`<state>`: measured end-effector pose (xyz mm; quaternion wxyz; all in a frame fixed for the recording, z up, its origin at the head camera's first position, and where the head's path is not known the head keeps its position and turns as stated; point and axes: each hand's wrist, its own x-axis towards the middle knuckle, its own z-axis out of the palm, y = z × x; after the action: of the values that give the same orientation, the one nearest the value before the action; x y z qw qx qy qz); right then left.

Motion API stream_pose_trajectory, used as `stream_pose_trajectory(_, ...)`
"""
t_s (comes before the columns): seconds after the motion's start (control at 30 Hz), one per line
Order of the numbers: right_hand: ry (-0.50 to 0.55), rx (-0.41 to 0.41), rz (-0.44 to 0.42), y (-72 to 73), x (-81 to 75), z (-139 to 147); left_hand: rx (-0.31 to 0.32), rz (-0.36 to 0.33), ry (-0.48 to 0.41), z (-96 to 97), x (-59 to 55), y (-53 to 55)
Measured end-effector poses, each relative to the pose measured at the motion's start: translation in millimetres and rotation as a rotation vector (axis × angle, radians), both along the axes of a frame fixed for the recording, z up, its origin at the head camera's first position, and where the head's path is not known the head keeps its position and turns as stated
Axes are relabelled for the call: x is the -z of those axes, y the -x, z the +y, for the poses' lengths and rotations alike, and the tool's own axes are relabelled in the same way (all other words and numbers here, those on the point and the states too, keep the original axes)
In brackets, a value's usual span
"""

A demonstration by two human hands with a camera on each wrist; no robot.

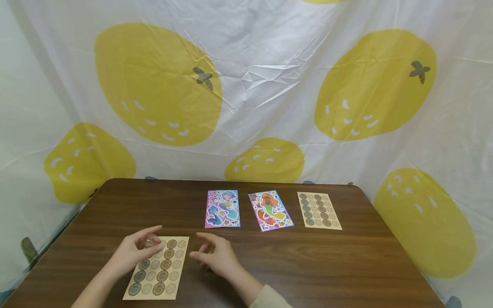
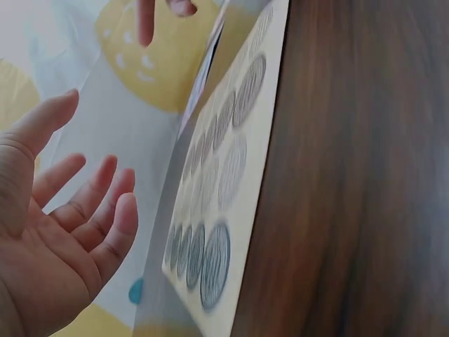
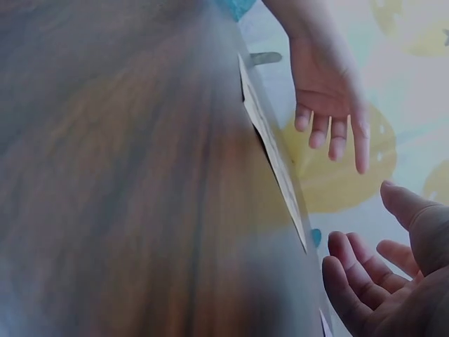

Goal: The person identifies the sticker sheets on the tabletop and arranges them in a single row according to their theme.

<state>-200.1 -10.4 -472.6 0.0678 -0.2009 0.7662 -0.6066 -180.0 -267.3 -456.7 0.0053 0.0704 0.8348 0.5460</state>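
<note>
A cream sheet of round coin-like stickers [image 1: 169,273] lies on the table at the front left. Over its upper left part hovers my left hand [image 1: 132,250], fingers loosely bent and nothing between them. The left wrist view shows that hand [image 2: 70,217] with thumb and fingers spread apart, beside the coin sheet [image 2: 231,147]. Just right of the sheet, my right hand [image 1: 217,254] is held above the table, its thumb and index finger apart. In the right wrist view the right hand [image 3: 386,274] has relaxed fingers and holds nothing; the left hand [image 3: 330,98] faces it.
Toward the back of the brown table [image 1: 308,269] lie a blue-haired mermaid sticker sheet [image 1: 222,208], an orange-haired mermaid sticker sheet [image 1: 271,210] and a second coin sticker sheet [image 1: 319,210]. Behind the table hangs a white cloth [image 1: 265,107] printed with yellow fruit.
</note>
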Motion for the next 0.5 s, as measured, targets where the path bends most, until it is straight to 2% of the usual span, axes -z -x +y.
stream_pose_trajectory(0.23,-0.074,0.071,0.116,3.9,-6.0,15.9,0.024,0.063,0.008,20.9,-2.3,7.0)
stream_pose_trajectory(0.4,-0.059,0.091,0.126,5.3,-9.1,30.0,0.047,0.095,-0.027,37.3,-4.8,10.4)
stream_pose_trajectory(0.5,-0.041,0.098,0.135,6.4,-11.7,37.9,0.044,0.088,-0.041,45.3,-7.9,12.7)
